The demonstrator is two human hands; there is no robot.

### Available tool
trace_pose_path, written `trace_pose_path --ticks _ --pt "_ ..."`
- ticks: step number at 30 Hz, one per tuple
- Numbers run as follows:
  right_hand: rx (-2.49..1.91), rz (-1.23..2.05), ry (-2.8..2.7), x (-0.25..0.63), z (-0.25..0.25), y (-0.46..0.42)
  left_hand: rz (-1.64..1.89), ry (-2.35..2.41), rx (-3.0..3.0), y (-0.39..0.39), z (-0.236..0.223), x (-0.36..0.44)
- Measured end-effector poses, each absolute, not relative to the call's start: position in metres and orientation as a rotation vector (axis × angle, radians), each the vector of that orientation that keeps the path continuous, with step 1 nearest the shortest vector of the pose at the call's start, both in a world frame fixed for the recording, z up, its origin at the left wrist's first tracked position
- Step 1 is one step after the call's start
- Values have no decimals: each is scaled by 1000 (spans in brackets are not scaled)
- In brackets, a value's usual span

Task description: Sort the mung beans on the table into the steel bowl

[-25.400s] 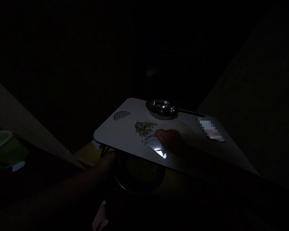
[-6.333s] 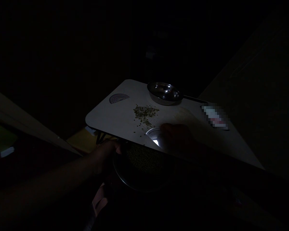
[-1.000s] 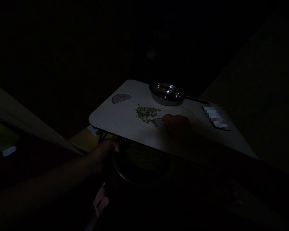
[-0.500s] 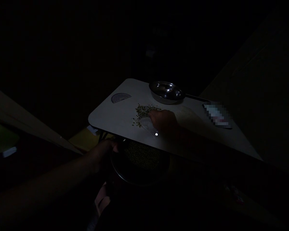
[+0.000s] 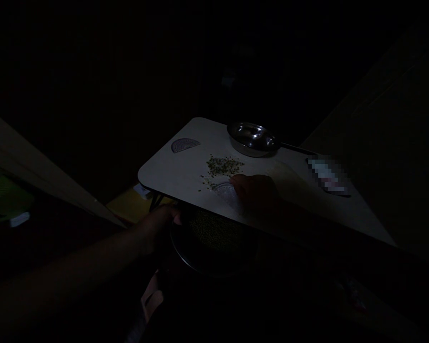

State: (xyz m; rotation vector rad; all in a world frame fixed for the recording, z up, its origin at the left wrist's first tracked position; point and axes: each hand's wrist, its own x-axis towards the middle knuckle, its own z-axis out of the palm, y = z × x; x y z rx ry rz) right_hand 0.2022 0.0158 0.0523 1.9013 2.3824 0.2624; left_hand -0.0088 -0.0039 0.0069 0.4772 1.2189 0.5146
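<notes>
My left hand (image 5: 163,218) grips the rim of a metal bowl (image 5: 188,261), held just below the table's near edge. Many small green beans (image 5: 214,231), like mung beans, fill its bottom. On the white table, my right hand (image 5: 254,190) is closed on a clear plastic protractor (image 5: 228,191), laid almost flat against the surface. Just beyond it, a loose patch of the same green beans (image 5: 223,166) is spread on the tabletop, with a few strays nearer the protractor. Darkness hides most of my right fingers.
The white table (image 5: 164,176) has a second protractor (image 5: 184,145) near its left edge. An empty steel bowl (image 5: 252,140) stands at the back, with a dark, partly blurred flat object (image 5: 329,177) to the right. A green basket (image 5: 5,195) is at far left. The room is very dark.
My right hand and the protractor have drawn back toward the near edge, away from the main bean patch. The left hand still holds the bowl; the whole view has shifted slightly.
</notes>
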Motion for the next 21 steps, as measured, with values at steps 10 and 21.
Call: trace_pose_path --ticks 10,21 --pt "1864 395 2430 193 47 26 525 1240 407 -4 10 -7" --pt "1884 384 2373 192 50 27 543 1259 420 -7 21 -8"
